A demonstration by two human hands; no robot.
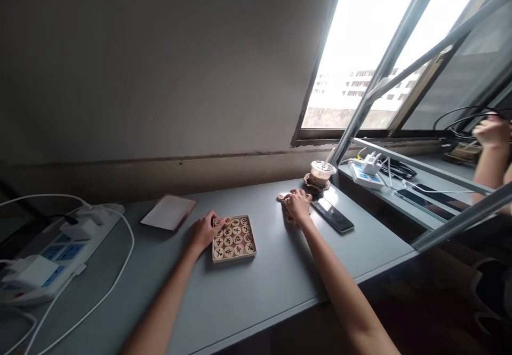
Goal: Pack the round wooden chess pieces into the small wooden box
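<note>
Your left hand (205, 231), half-curled, touches the box (234, 259) at ten o'clock, likely steadying it; your right hand (297, 205), cupped, covers loose discs (280, 198); neither grip shows clearly.

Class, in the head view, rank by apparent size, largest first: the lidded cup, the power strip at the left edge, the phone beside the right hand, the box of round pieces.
1. Power strip, perhaps helped by nearness
2. Box of round pieces
3. Phone and lidded cup: too alike to rank
</note>
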